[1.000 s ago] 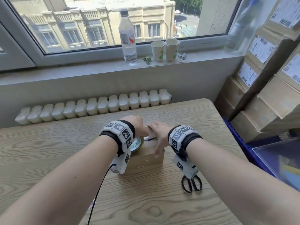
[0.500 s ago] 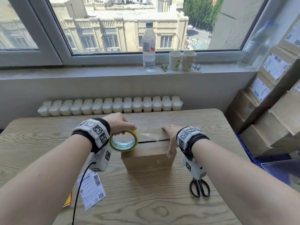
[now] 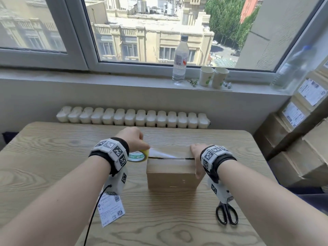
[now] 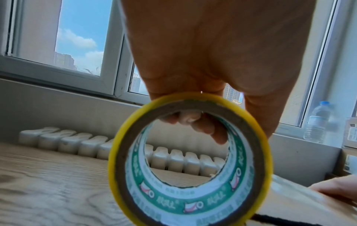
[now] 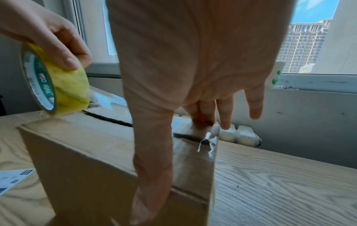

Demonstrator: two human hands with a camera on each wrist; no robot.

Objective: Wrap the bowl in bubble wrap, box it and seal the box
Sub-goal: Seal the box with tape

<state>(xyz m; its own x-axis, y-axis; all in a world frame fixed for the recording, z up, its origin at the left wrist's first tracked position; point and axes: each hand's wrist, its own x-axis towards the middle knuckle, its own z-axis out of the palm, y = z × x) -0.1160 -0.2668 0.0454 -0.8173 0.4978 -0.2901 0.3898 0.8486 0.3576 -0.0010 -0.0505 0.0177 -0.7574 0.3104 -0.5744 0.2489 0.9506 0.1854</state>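
A closed cardboard box (image 3: pixel 171 176) (image 5: pixel 83 160) stands mid-table, its top seam showing as a dark slit. My left hand (image 3: pixel 132 137) (image 4: pixel 203 64) grips a yellow roll of clear tape (image 3: pixel 140 155) (image 4: pixel 190 159) (image 5: pixel 56 91) at the box's left top edge. A strip of clear tape (image 3: pixel 162 153) runs from the roll across the seam. My right hand (image 3: pixel 196 155) (image 5: pixel 193 76) lies straight on the box's right end, pressing the tape's end there, thumb down the front corner. The bowl and bubble wrap are not visible.
Black scissors (image 3: pixel 226 214) lie on the wooden table (image 3: pixel 53 157) right of the box. A shipping label (image 3: pixel 110 209) lies at front left. A water bottle (image 3: pixel 180 59) and two paper cups (image 3: pixel 213 77) stand on the sill. Stacked cartons (image 3: pixel 305 142) stand at right.
My left hand has drawn the tape roll leftward from the box's right part to its left edge, stretching tape over the seam. My right hand stayed on the right end.
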